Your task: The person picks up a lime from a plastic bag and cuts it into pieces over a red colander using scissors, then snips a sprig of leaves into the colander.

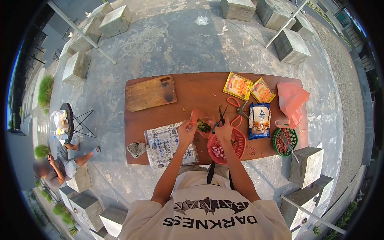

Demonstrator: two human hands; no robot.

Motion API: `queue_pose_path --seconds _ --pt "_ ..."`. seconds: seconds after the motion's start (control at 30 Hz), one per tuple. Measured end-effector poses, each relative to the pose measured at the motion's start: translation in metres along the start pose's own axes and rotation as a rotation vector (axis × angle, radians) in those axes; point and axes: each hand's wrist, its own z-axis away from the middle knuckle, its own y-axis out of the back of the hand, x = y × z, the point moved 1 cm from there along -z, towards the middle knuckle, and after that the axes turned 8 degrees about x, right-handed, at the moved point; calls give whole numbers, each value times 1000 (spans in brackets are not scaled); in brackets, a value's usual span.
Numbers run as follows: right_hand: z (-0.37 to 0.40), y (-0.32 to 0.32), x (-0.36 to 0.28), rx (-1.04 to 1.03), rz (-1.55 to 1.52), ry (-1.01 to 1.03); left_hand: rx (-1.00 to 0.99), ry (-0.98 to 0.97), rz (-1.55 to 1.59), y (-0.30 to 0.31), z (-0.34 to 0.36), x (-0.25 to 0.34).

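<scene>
The chopping board lies behind-left of the basket (shallots inside).

Red basket partly behind the right forearm, person's head blurred, fine print on blue packet illegible

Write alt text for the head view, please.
Over a brown table, the left hand holds a translucent bag with greens; the right hand holds scissors. Nearby are a red basket with shallots, packets and a cutting board.

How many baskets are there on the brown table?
2: a red basket by the right hand, and a green basket near the right end of the table. No others show.
</scene>
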Motion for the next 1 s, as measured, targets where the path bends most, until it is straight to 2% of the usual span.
queue_pose_path --seconds 0.03,0.07,0.13,0.2,0.23,0.3,0.33,0.4,0.5,0.53,0.6,0.7,0.83,0.9,0.93,1.0 --pt "-1 -3 -2 -113 49 27 1 -2 6 0 -1 4" --pt "-1 -8 3 -110 52 32 -4 -71 -71 1 -1 8" --pt "-1 -24 19 -85 300 173 1 -136 -142 4 1 31" --pt "-1 -27 23 -68 279 187 387 -333 -296 5 6 60" --pt "-1 -25 21 -43 255 184 396 -326 -292 2 13 58" --pt "-1 -22 16 -25 238 186 8 -61 1 -5 36 51" --pt "-2 -19 13 -37 167 158 16 -48 6 -13 42 39" --pt "-2 -12 4 -54 101 143 -301 -7 -116 -39 43 -1" --pt "-4 -4 -9 -69 139 141 -167 -63 -96 -72 26 -62" --pt "-3 0 -10 -86 109 114 -166 -54 -88 -75 19 -58" --pt "-2 7 -11 -104 86 89 -138 127 -423 -75 -5 -52" --pt "0 13 -9 -69 66 62 -53 187 -509 -64 -28 -33" --pt "6 17 -3 -94 72 23 -128 126 -500 -48 -29 -26" --pt "9 16 0 -103 58 7 -240 257 -303 -44 -29 -21" --pt "10 16 1 -112 61 -10 -245 257 -303 -43 -27 -12" --pt "13 14 4 -120 63 -27 -39 480 105 -42 -15 4"
